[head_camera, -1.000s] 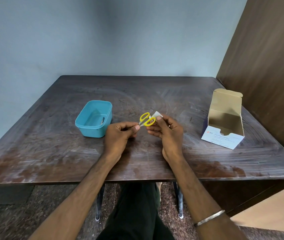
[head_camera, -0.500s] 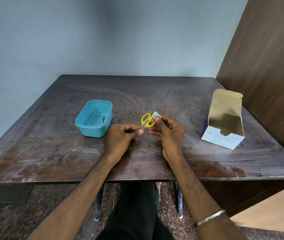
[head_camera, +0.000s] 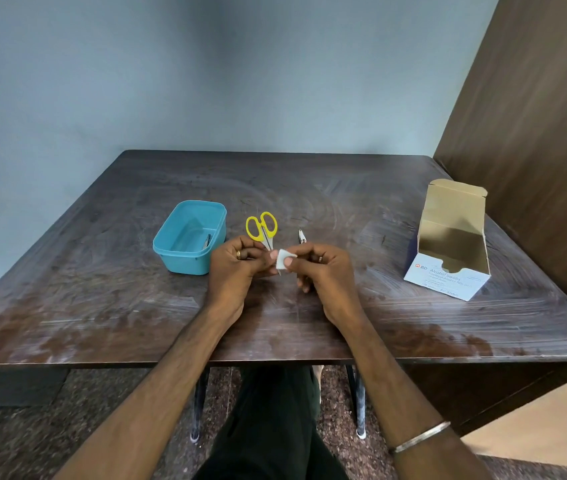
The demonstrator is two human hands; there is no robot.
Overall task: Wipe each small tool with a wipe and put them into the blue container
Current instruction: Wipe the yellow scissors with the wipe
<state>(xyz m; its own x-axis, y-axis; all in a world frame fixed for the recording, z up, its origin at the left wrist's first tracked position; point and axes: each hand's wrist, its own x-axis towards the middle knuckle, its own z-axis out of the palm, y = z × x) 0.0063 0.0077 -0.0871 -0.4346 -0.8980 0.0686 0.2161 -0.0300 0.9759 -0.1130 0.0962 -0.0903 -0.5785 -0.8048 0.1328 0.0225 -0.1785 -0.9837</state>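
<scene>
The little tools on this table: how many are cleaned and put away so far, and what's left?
One small metal tool already lies in the blue container. In hand: the left hand holds the yellow-handled scissors while the right hand pinches a white wipe at the blades. Left: those scissors still need binning, and another small metal tool lies on the table, untouched.

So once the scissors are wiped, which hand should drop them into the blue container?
Left, probably. The left hand already holds the scissors, and the blue container sits just to its left. The right hand pinches the wipe and would have to cross over.
</scene>
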